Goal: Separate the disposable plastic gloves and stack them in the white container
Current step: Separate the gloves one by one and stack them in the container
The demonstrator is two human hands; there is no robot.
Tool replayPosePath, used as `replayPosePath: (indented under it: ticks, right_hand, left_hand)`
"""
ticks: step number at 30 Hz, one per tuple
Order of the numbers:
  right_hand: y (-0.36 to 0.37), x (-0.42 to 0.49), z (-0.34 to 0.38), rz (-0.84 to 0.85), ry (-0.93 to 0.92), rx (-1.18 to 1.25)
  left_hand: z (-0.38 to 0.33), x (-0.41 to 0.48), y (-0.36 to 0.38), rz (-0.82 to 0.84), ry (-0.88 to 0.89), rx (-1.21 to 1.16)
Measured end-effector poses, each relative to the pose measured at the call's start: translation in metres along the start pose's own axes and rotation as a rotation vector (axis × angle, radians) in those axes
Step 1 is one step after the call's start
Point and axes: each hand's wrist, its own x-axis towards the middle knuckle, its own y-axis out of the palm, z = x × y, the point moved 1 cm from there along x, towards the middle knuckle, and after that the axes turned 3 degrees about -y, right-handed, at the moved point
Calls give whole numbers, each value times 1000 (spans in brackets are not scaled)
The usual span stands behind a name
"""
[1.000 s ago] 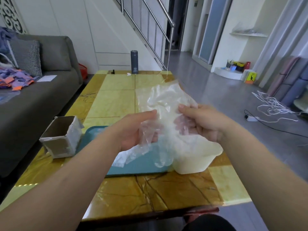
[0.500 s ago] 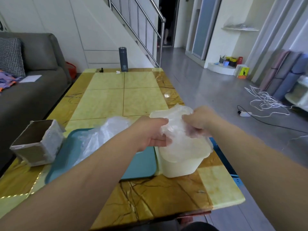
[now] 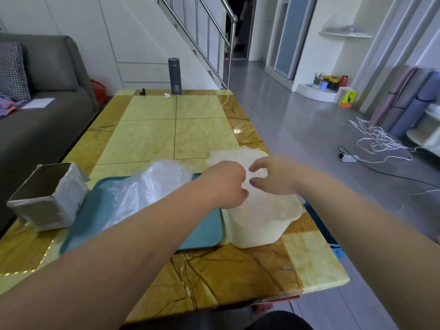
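A glove (image 3: 228, 156) is draped over the white container (image 3: 259, 231), at 5 o'clock on the bench (image 3: 147, 139). The left hand (image 3: 227, 184) has a curled grip pinching it. The right hand (image 3: 273, 177) has a half-open grip, and I cannot tell whether it holds anything. A pile of gloves (image 3: 152, 184) sits on the tray (image 3: 90, 217) at the container's 9 o'clock, so much likely remains to do.

The table (image 3: 202, 139) top is shiny and smooth, like polished stone. The gloves (image 3: 152, 184) are thin, see-through, crinkly plastic. The container (image 3: 257, 229) is dull white plastic. The tray (image 3: 83, 220) is smooth plastic. The box (image 3: 47, 198) looks like cardboard. The sofa (image 3: 47, 129) is dull cloth. The railing (image 3: 207, 27) is shiny metal.
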Motion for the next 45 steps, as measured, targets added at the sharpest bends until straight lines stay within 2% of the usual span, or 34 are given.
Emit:
replayPosePath:
  ticks: [2,5,12,14,17,20,22,26,28,30,33,36,40,45]
  right_hand:
    - [12,0,-3,94,73,0]
    - [23,3,-5,130,133,13]
    - [47,16,3,328,137,-159]
    - [46,18,6,336,121,-256]
    - [32,20,13,245,113,-396]
    - [8,24,35,79,90,-478]
    - [2,33,61,-84,30,-424]
    - [33,37,135,-260,-149,27]
    - [70,35,168,-241,-192,263]
    - [113,39,186,-167,-176,362]
    - [166,50,193,-36,-109,407]
    - [192,63,192,-9,-101,371]
    - [197,70,189,0,-122,311]
    - [187,70,180,158,-226,288]
  left_hand:
    - [-10,10,9,83,39,104]
    - [-15,25,17,159,57,205]
    - [-25,40,30,401,171,419]
    - [-21,39,28,319,181,342]
    - [-1,24,10,24,170,80]
    - [37,-14,-8,-300,139,-219]
    - [72,-45,-7,-415,65,-362]
    - [148,-89,23,-301,-234,-345]
    - [184,-101,42,-197,-352,-288]
    - [213,-108,63,-126,-409,-232]
    - [234,-109,88,-89,-346,-183]
    - [240,-103,94,-97,-306,-158]
    - [246,-98,89,-105,-302,-99]
    - [255,-100,85,-119,-302,-179]
